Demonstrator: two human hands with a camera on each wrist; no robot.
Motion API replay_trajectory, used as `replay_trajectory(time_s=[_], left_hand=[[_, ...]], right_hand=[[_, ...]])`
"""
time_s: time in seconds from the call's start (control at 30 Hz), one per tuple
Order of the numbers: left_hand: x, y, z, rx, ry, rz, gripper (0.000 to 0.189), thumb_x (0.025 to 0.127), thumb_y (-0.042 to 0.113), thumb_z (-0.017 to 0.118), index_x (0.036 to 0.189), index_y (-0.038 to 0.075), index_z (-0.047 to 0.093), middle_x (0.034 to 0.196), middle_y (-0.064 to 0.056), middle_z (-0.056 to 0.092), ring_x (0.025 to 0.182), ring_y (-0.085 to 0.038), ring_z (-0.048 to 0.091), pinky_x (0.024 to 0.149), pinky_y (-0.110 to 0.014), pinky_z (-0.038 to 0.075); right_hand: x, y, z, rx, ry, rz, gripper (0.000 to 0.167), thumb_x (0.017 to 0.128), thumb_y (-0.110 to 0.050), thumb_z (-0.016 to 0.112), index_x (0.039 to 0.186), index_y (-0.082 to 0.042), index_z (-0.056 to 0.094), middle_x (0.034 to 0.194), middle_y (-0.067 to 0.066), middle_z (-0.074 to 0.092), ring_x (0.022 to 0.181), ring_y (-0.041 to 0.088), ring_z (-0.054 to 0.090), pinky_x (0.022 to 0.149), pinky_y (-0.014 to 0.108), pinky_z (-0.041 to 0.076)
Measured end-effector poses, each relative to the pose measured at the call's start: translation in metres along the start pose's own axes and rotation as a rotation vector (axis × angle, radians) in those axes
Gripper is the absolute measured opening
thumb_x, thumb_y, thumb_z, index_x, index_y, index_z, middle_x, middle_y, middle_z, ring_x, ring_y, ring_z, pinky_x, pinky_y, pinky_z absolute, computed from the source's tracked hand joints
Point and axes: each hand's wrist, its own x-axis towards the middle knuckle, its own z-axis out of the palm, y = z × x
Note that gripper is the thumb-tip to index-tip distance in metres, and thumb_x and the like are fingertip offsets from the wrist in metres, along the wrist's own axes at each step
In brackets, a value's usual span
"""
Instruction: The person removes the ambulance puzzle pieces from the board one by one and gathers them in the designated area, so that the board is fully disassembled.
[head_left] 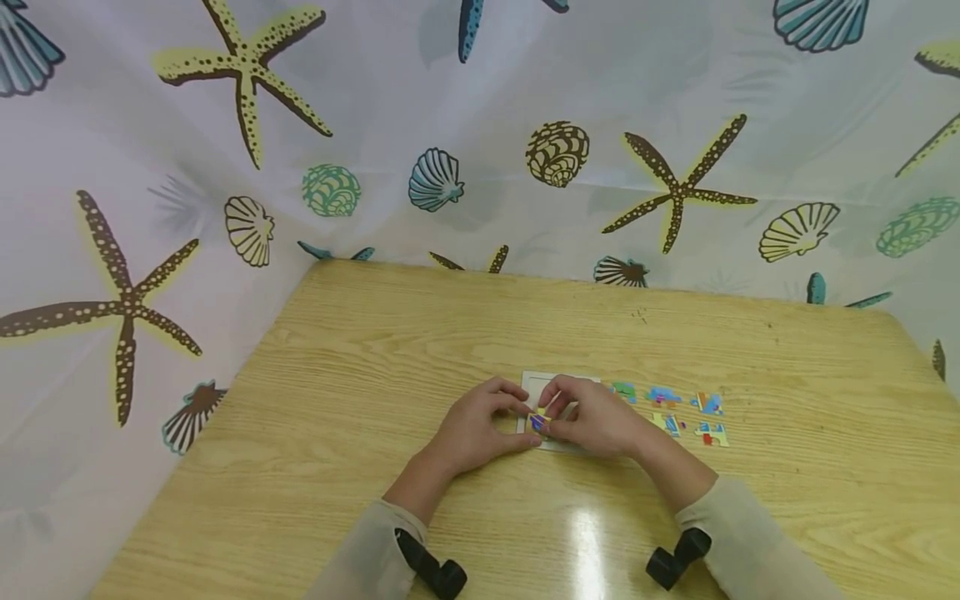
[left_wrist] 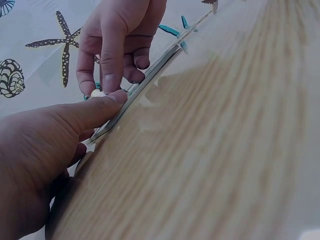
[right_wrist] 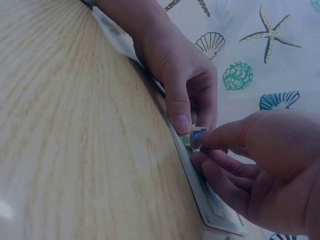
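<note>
A small blue, purple and yellow jigsaw puzzle piece (head_left: 537, 422) is at the left side of a pale puzzle tray (head_left: 534, 382). My right hand (head_left: 596, 417) pinches this piece between thumb and fingers. Opposite it, my left hand (head_left: 480, 423) holds the tray's left corner with curved fingers, its thumb by the front rim. The right wrist view shows the left thumb (right_wrist: 179, 107) close beside the piece (right_wrist: 196, 136); contact between them is unclear. Much of the tray is hidden beneath the right hand.
Several loose puzzle pieces (head_left: 708, 403) lie on the wooden table (head_left: 360, 375) to the right of the tray, partly behind the right forearm. A white curtain (head_left: 495, 108) printed with starfish and shells hangs behind the table and along its left side.
</note>
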Motion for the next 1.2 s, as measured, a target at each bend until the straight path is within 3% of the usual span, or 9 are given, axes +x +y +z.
replay_trajectory(time_s=[0.2,0.47,0.7,1.2], left_hand=[[0.0,0.0,0.001,0.011,-0.001,0.002,0.029,0.077,0.035,0.087,0.098,0.016,0.078,0.12,0.006,0.064,0.114,-0.019,0.062,0.098,-0.04,0.051],[0.0,-0.002,0.002,-0.008,0.0,-0.003,0.03,0.077,0.037,0.087,0.099,0.019,0.078,0.119,0.008,0.063,0.115,-0.018,0.061,0.099,-0.039,0.05],[0.0,-0.002,0.001,-0.017,0.001,-0.003,0.029,0.076,0.037,0.087,0.099,0.021,0.078,0.119,0.008,0.063,0.116,-0.016,0.061,0.1,-0.039,0.05],[0.0,0.002,0.0,-0.018,0.006,-0.026,0.029,0.076,0.035,0.088,0.097,0.018,0.078,0.119,0.007,0.064,0.117,-0.018,0.061,0.102,-0.04,0.048]], right_hand=[[0.0,0.006,0.0,0.177,-0.008,0.015,0.018,0.097,-0.008,0.062,0.113,-0.003,0.058,0.095,0.013,0.065,0.077,0.02,0.07,0.071,0.034,0.059],[-0.002,0.009,-0.005,0.298,-0.029,0.027,0.033,0.101,-0.012,0.058,0.133,-0.003,0.058,0.095,0.015,0.062,0.083,0.024,0.07,0.077,0.036,0.06],[-0.007,0.013,-0.009,0.302,-0.01,0.06,0.027,0.099,-0.013,0.06,0.124,-0.005,0.065,0.092,0.01,0.06,0.084,0.022,0.07,0.08,0.034,0.059],[-0.025,0.027,-0.018,0.297,0.033,0.083,0.025,0.096,-0.017,0.068,0.113,0.0,0.062,0.093,0.011,0.071,0.082,0.019,0.068,0.075,0.029,0.058]])
